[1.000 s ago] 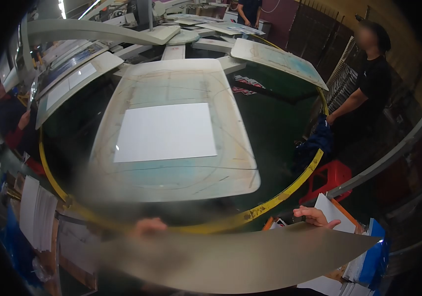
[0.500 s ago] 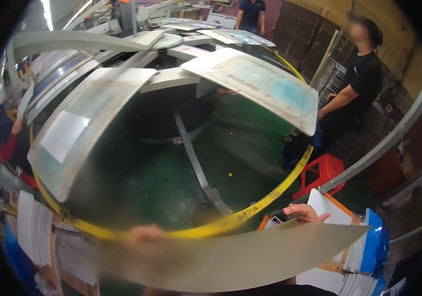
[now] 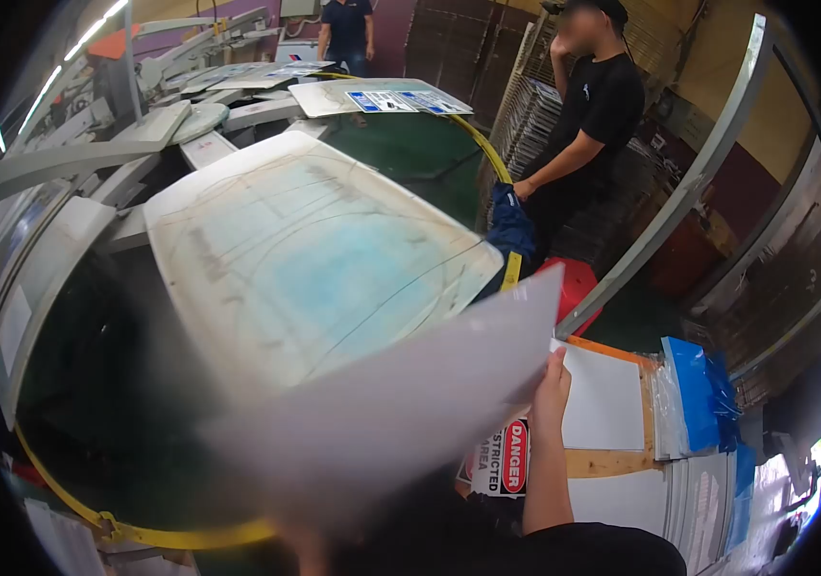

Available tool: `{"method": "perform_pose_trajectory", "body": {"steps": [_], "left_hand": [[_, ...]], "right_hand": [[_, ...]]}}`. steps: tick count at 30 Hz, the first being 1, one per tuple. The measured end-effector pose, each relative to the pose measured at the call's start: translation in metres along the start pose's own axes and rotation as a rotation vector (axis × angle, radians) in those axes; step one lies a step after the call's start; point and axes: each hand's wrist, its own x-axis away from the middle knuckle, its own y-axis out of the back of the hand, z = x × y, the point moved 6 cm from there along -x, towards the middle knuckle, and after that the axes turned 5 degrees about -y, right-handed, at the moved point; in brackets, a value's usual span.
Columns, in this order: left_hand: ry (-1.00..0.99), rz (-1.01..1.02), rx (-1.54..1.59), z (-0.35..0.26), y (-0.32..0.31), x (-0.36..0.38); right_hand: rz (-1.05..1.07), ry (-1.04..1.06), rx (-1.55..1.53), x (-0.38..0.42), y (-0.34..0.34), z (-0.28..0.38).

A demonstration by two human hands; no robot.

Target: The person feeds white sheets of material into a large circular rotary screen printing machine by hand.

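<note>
A thin, pale grey flat sheet (image 3: 410, 413) is held up in front of me, tilted and bowed, its left part smeared by motion. My right hand (image 3: 553, 384) grips its right edge, fingers closed on it. At the lower left edge my left hand (image 3: 303, 542) holds the sheet, blurred and mostly hidden behind it. Just beyond the sheet lies a large stained white pallet (image 3: 266, 230) of a carousel machine, with bluish patches and dark lines. The sheet covers the pallet's near edge in this view.
A yellow rail (image 3: 55, 490) rings the carousel. White sheet stacks (image 3: 603, 394), blue wrapping (image 3: 689, 394) and a danger sign (image 3: 504, 461) are at my right. A grey bar (image 3: 679, 163) slants up there. A co-worker (image 3: 593, 115) stands beyond a red stool (image 3: 579, 283); another person (image 3: 345, 34) is farther back.
The sheet has swung up from low and level to a tilt before the pallet. My view has turned right. The carousel pallets appear farther round, and the co-worker's hand is now at their head.
</note>
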Motion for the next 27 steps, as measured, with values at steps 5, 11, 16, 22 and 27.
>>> {"method": "perform_pose_trajectory", "body": {"steps": [5, 11, 16, 22, 27], "left_hand": [[0.146, -0.192, -0.045, 0.005, 0.004, -0.008], [0.141, -0.285, -0.171, 0.005, 0.023, -0.032], [0.141, -0.155, 0.014, -0.018, 0.015, -0.098], [-0.274, 0.351, -0.807, -0.032, 0.021, -0.198], [-0.278, 0.290, -1.208, -0.001, 0.073, -0.258]], "right_hand": [[0.066, 0.217, 0.175, -0.008, -0.016, -0.003], [0.349, 0.474, 0.235, 0.009, -0.061, -0.003], [0.384, 0.428, -0.143, 0.015, -0.108, 0.021], [0.394, 0.401, 0.003, -0.025, -0.173, 0.064], [0.572, 0.569, 0.143, -0.006, -0.257, 0.073]]}}
